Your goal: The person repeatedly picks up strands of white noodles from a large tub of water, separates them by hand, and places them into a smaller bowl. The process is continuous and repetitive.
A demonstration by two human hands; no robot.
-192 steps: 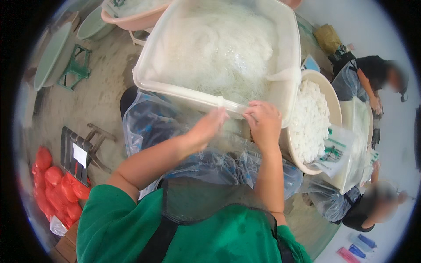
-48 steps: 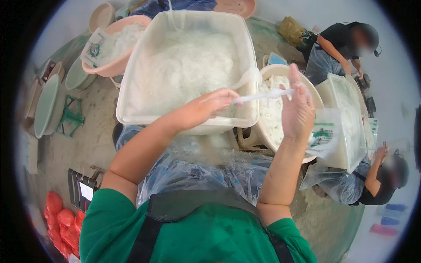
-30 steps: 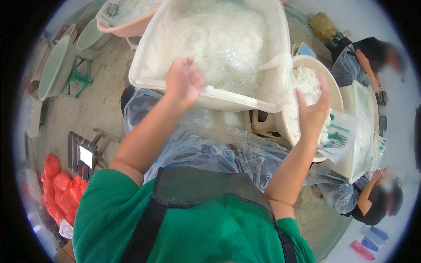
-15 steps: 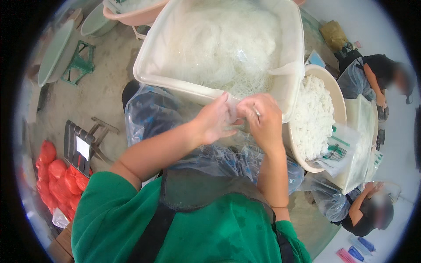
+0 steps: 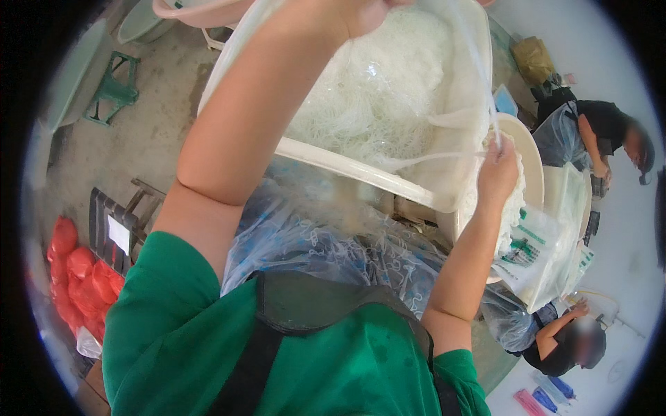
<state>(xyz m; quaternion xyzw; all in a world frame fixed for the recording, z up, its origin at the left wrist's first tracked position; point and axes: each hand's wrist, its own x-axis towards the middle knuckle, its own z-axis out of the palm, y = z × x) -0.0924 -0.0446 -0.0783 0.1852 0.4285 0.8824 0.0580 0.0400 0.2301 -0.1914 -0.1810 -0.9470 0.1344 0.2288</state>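
A white rectangular tub (image 5: pixel 347 163) in front of me holds a wet mass of thin, translucent, noodle-like strands (image 5: pixel 388 90). My left arm reaches across its left side, and my left hand (image 5: pixel 366 17) is at the picture's upper edge over the far part of the tub. Most of its fingers are cut off, so their grip does not show. Just past the tub's right rim, my right hand (image 5: pixel 501 170) is closed on a bundle of pale strands (image 5: pixel 444 158). From it one length trails left into the tub and another runs up beyond the upper edge.
Behind my right hand stands a round cream basin (image 5: pixel 534 163) of white knotted bundles (image 5: pixel 517 201). Plastic bags (image 5: pixel 527 239) and another tub lie beyond it, near two people. On the left are a small folding chair (image 5: pixel 111 225), red bags (image 5: pixel 80 277) and a green stool (image 5: pixel 114 90).
My hands were together at the tub's near rim and have moved apart. The left went far forward, the right moved to the basin side, and long strands now trail from the right.
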